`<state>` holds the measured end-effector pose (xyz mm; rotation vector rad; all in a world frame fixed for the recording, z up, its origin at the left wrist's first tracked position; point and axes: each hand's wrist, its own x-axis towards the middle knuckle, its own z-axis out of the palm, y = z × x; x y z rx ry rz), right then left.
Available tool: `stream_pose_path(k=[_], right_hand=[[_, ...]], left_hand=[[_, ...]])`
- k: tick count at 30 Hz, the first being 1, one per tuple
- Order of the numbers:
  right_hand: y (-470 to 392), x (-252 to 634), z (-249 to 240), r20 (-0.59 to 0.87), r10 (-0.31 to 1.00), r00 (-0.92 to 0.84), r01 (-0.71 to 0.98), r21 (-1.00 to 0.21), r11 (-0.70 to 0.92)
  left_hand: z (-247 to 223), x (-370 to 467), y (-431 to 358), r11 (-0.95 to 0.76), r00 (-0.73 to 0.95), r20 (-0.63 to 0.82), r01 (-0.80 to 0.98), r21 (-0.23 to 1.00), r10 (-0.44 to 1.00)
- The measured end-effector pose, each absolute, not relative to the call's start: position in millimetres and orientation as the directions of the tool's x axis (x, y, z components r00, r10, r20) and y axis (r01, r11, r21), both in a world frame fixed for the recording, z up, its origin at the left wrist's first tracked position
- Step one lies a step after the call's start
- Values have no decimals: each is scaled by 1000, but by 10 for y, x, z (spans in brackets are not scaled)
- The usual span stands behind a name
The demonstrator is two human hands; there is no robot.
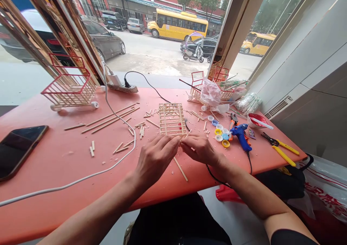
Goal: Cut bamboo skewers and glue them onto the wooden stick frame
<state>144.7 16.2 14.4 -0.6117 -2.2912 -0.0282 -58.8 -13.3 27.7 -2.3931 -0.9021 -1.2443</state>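
Note:
A small frame of pale wooden sticks (pixel 171 118) stands on the orange table just beyond my hands. My left hand (pixel 158 154) is closed at the frame's near edge, its fingertips pressed together. Beside it, my right hand (pixel 199 149) is closed too, and a short stick end shows above its fingers. The fingertips of both hands nearly meet, and what lies between them is too small to make out. Below them a loose stick (pixel 180 169) slants across the table.
Cut sticks (pixel 108 120) and a white cable (pixel 108 169) lie left, near a phone (pixel 20 147) and a finished cart (pixel 70 86). Rightward are bottle caps (pixel 222 134), a blue glue gun (pixel 242 134), yellow-handled pliers (pixel 284 151) and a red bowl (pixel 256 121).

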Motion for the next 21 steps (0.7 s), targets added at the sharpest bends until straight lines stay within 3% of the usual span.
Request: stream_pose_path(k=[21], right_hand=[[130,1420,194,663,394,-636,391,-163,906]], left_hand=[[272,-570,-165,-781,440,838,624,-27,323]])
